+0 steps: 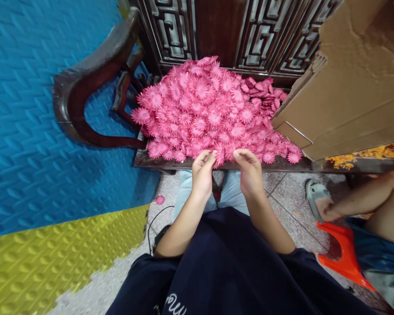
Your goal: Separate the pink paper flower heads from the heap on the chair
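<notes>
The left hand [202, 174] is apparently pinching the edge of a pink flower [219, 155], which is hanging between both hands at the front of the pile [197, 107] on the surface [184, 165]. The right hand [250, 174] is bringing thumb and finger together; whether it is gripping anything, I cannot tell. The flower is probably being light and bendy, its thin petals favouring a gentle centre hold.
</notes>
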The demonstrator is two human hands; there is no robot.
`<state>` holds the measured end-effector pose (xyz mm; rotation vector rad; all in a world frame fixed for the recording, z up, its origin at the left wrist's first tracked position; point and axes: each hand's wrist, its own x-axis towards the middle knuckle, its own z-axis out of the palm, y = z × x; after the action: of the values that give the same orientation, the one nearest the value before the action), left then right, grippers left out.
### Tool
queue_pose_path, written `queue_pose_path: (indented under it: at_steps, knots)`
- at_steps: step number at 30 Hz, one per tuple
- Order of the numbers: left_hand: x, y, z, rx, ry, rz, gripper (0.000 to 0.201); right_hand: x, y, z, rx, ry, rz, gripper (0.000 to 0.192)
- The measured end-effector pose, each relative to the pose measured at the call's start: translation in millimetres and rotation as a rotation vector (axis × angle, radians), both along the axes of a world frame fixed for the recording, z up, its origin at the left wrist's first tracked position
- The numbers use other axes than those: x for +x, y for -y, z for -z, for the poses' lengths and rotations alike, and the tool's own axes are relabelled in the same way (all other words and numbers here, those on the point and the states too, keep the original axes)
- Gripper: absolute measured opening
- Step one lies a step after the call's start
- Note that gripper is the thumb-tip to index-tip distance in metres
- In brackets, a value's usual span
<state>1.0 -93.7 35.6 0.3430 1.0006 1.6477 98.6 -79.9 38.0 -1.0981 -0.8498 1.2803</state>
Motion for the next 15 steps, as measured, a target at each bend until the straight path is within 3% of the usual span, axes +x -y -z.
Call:
queue_pose_path:
  at_steps: [4, 8, 12, 15]
  knots:
    - [-2, 1, 3.2, 0.001, -0.078, -0.051, 0.021, 9, -15, -5.6, 0.075, 0.155, 0.089, 0.006]
    - [-1, 1, 5.2, -0.001, -0.107, -0.030, 0.019, 20, -76, -6.5, 0.350, 0.454, 0.257, 0.012]
    - [-1, 0, 6.1, -0.015, -0.139, -0.041, 0.020, 24, -131, 0.5, 0.415, 0.731, 0.131, 0.023]
    - [-2, -4, 5.7, -0.026, -0.157, -0.076, 0.021, 19, -114, -5.6, 0.410, 0.725, 0.054, 0.032]
